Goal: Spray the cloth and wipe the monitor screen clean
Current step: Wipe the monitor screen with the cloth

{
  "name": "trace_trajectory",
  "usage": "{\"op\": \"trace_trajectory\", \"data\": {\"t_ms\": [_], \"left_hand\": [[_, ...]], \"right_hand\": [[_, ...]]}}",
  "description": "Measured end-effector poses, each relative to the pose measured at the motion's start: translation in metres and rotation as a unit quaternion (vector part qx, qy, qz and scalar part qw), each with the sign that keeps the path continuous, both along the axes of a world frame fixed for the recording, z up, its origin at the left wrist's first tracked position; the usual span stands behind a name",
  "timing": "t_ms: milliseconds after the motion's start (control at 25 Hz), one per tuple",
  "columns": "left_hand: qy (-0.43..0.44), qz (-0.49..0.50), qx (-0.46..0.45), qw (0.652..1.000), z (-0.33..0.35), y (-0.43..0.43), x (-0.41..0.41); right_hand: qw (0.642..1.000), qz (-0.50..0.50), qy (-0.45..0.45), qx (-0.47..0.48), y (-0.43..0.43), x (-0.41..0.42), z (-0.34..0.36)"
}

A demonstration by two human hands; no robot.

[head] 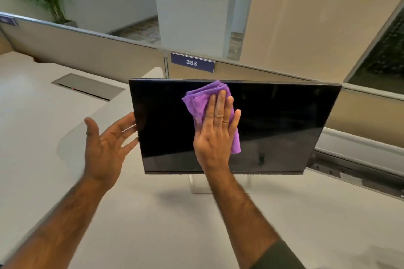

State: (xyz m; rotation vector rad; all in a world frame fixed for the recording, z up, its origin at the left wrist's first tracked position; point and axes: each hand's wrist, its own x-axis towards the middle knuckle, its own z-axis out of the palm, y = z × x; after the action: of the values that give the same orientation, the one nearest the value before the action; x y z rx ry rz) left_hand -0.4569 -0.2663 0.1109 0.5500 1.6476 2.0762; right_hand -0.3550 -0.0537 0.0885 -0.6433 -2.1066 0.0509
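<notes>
Cloth point(197, 102) lies flat under right hand point(215, 135) on monitor point(273, 120).

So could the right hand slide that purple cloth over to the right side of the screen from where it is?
Probably yes. The right hand lies flat on the purple cloth near the top middle of the monitor screen, and the glass to its right is bare. The left hand is at the left edge, clear of that path.

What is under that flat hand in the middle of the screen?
A folded purple cloth lies under the right hand, pressed flat against the dark monitor screen. The cloth sticks out above and beside the fingers. The patch of screen beneath it is covered.
</notes>
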Motion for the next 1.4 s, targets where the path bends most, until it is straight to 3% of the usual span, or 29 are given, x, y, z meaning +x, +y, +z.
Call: {"op": "trace_trajectory", "data": {"t_ms": [120,200,280,400,480,600,760,840,920,1000,1080,1200,1280,1400], "left_hand": [[0.017,-0.009,-0.007,1.0,0.0,0.002,0.002],[0.026,-0.006,-0.016,1.0,0.0,0.001,0.003],[0.03,-0.002,-0.017,0.999,-0.002,-0.001,0.002],[0.027,0.015,0.005,1.0,-0.013,-0.004,-0.008],[0.019,0.022,0.008,1.0,-0.026,-0.007,-0.025],[0.013,0.023,-0.019,0.999,-0.044,-0.007,-0.047],[0.0,0.012,-0.008,1.0,-0.052,-0.009,-0.054],[-0.01,0.019,-0.007,1.0,-0.053,-0.01,-0.059],[-0.017,0.028,-0.011,0.999,-0.056,-0.011,-0.066],[-0.022,0.021,-0.013,0.999,-0.06,-0.007,-0.068],[-0.019,0.02,-0.009,1.0,-0.062,-0.005,-0.066],[-0.024,0.034,-0.005,0.999,-0.05,-0.005,-0.051],[-0.028,0.05,-0.008,0.998,-0.041,-0.004,-0.04],[-0.045,0.025,0.032,0.998,-0.035,-0.007,-0.031]], "right_hand": [[0.96,-0.146,0.178,-0.158,0.057,0.035,0.001],[0.922,-0.181,0.256,-0.228,0.079,0.046,0.004],[0.929,-0.169,0.242,-0.224,0.067,0.036,0.01],[0.989,-0.056,0.104,-0.084,0.02,0.012,0.009],[0.999,-0.011,0.041,-0.021,0.019,0.01,0.006],[0.983,-0.105,0.115,-0.094,0.068,0.037,0.006],[0.899,-0.209,0.29,-0.252,0.131,0.075,0.01],[0.913,-0.189,0.274,-0.237,0.12,0.065,0.023],[0.965,-0.121,0.185,-0.143,0.094,0.05,0.028],[0.988,-0.085,0.105,-0.07,0.088,0.05,0.021],[0.976,-0.124,0.14,-0.112,0.111,0.067,0.016],[0.908,-0.193,0.275,-0.249,0.143,0.093,0.001],[0.885,-0.197,0.314,-0.281,0.141,0.093,-0.007],[0.916,-0.17,0.265,-0.249,0.101,0.067,-0.009]]}}
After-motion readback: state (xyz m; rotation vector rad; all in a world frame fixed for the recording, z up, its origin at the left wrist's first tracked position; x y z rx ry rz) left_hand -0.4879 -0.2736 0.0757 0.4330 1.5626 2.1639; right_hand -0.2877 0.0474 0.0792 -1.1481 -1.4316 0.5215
